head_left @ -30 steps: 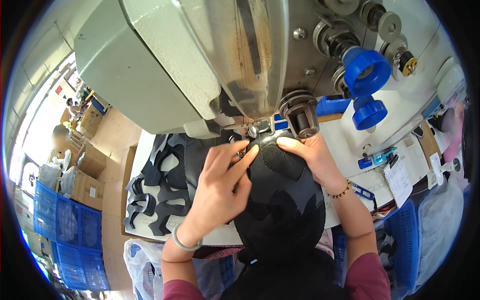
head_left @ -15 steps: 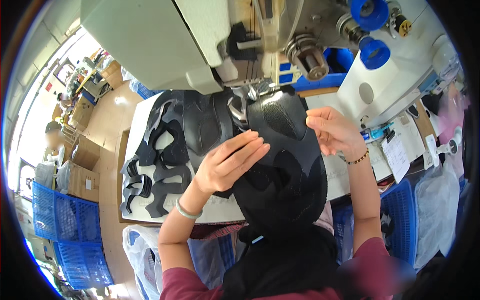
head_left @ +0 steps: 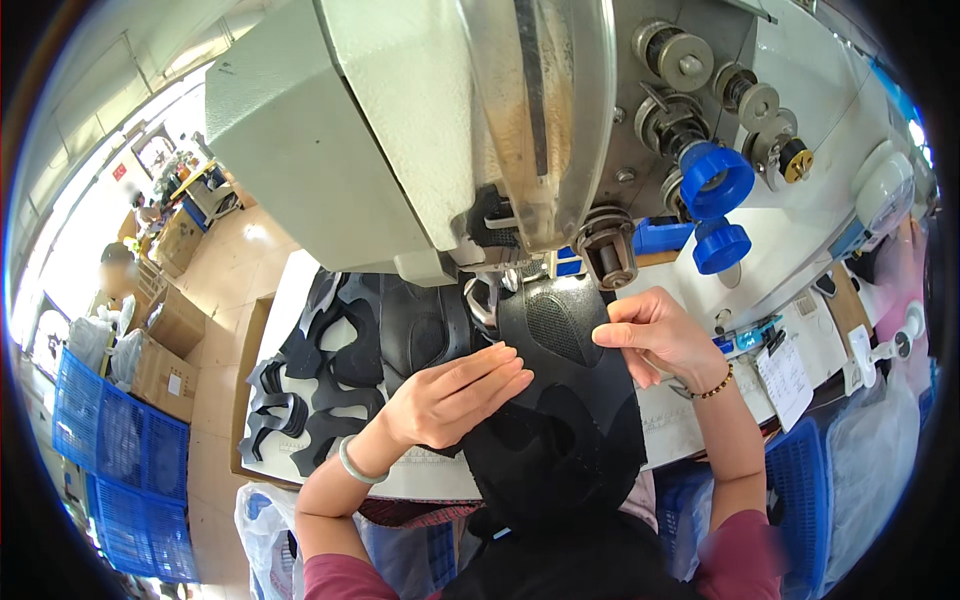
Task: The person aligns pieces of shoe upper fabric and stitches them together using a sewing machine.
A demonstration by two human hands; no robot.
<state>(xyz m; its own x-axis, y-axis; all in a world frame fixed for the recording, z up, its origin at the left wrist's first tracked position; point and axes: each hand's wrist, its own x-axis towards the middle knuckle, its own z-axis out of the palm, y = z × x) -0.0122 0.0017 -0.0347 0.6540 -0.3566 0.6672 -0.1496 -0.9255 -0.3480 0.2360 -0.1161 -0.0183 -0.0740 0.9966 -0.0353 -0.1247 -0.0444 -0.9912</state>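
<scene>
A large black fabric piece (head_left: 590, 385) with a mesh panel (head_left: 560, 328) lies under the needle area of a sewing machine (head_left: 400, 130) and drapes toward me over the table's near edge. My left hand (head_left: 455, 395) rests on its left part, fingers stretched out side by side, palm down. Thumb and bent fingers of my right hand (head_left: 665, 340) pinch the right edge of the piece beside the mesh. A shiny metal part (head_left: 482, 303) stands by the needle, whose tip is hidden by the machine head.
Stacked black cut pieces (head_left: 335, 350) cover the left of the white table (head_left: 430, 478). Blue-capped tension knobs (head_left: 715, 180) jut out at the upper right. A paper sheet (head_left: 785, 385) lies at right, above a blue basket (head_left: 797, 500). Blue crates (head_left: 120, 430) stand at far left.
The view has tilted up, so more of the machine shows. My right hand has come in closer to the mesh panel. My left hand stays flat on the piece.
</scene>
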